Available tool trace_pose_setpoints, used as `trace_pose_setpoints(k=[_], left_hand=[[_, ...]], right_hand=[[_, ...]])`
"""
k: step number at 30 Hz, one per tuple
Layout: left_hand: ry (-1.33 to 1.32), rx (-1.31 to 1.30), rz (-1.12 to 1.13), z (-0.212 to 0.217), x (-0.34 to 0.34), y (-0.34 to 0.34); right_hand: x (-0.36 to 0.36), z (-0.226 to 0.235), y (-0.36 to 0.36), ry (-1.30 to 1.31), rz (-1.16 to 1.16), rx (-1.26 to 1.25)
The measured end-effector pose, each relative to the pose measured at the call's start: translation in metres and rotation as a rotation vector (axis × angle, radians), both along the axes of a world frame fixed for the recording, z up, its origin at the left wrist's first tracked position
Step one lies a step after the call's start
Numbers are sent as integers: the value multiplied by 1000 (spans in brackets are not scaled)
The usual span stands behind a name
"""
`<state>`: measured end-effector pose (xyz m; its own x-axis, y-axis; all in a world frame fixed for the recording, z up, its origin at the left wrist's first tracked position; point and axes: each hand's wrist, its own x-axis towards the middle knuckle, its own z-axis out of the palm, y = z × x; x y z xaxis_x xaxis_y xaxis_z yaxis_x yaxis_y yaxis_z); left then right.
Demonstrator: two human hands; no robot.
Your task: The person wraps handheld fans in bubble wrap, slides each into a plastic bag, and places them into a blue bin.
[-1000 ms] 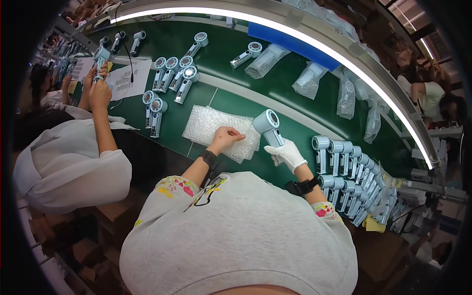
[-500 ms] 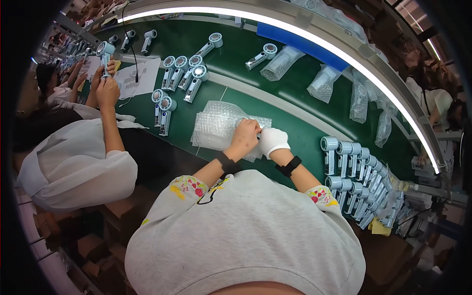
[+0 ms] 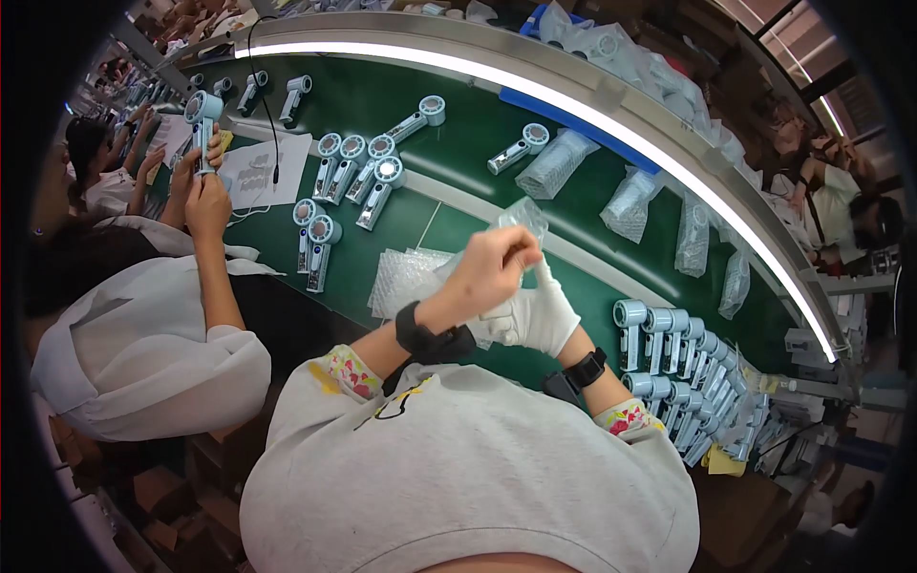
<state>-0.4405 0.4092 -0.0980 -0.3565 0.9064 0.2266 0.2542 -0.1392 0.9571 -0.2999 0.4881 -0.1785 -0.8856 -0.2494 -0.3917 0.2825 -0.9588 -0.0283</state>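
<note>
My bare left hand (image 3: 489, 271) is raised over the bench with its fingertips pinched together at the edge of a clear bubble-wrap bag (image 3: 524, 219). The bag sticks up beyond my fingers, and its lower part is mostly hidden behind the hands. Just right of it, my right hand (image 3: 546, 317), in a white glove, has its fingers curled round the bag's lower part, its thumb pointing up towards the left fingertips. Below and to the left, a stack of flat bubble-wrap bags (image 3: 394, 283) lies on the green bench top (image 3: 358, 250).
Light-blue handheld fans (image 3: 371, 181) lie in a group at the left; many more stand in rows (image 3: 673, 355) at the right. Bagged fans (image 3: 558, 164) lie beyond a pale rail. A lit tube (image 3: 458, 63) arches overhead. At the left a co-worker (image 3: 158, 334) holds a fan.
Both hands have risen from the stack, lifting a bubble-wrap bag off it. My left hand has moved slightly right, and the gloved hand has turned with its thumb up.
</note>
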Motion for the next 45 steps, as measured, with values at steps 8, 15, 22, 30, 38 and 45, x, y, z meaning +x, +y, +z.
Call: trace_pose_setpoints(k=[8, 15, 22, 30, 38, 45], left_hand=[[425, 28, 0, -67, -33, -41], [177, -222, 293, -99, -75, -29], [290, -670, -167, -164, -68, -74], [484, -458, -287, -174, -48, -52], [554, -454, -228, -171, -51, -58], [273, -467, -227, -156, -20, -48]], right_hand=[[-120, -20, 17, -120, -279, 188], [-210, -80, 112, -250, -809, 808], [-200, -95, 150, -906, -558, 1236], [-146, -149, 193, -638, -447, 871], [-62, -1, 94, -296, -455, 920], [0, 77, 79, -450, -1138, 2762]])
